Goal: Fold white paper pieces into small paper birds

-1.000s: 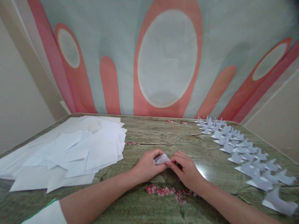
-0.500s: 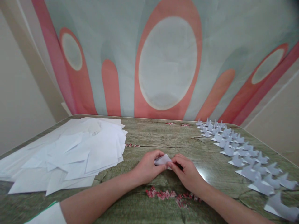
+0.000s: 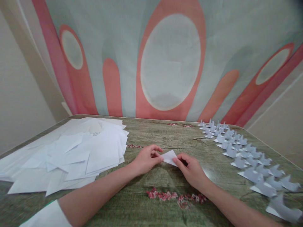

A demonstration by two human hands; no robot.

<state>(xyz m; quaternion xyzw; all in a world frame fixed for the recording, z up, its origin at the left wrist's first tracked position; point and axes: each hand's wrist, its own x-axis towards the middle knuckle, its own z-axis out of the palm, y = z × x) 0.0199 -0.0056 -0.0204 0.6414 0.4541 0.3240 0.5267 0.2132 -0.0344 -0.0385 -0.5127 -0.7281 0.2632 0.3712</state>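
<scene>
A small folded piece of white paper [image 3: 169,157] is held up between my two hands, just above the table. My left hand [image 3: 148,159] pinches its left corner between thumb and fingers. On the other side, my right hand [image 3: 190,167] grips the right edge with thumb and forefinger. The paper's face toward me looks roughly triangular; its back is hidden.
To the left lies a spread pile of loose white paper sheets [image 3: 104,151]. Several folded white paper figures [image 3: 252,173] stand in rows along the right side. The wood-patterned table [image 3: 146,134] ends at a printed backdrop [image 3: 129,47].
My hands have drawn slightly apart and up, and more of the folded paper shows between them. My left fingers have loosened from around it to a pinch at its corner.
</scene>
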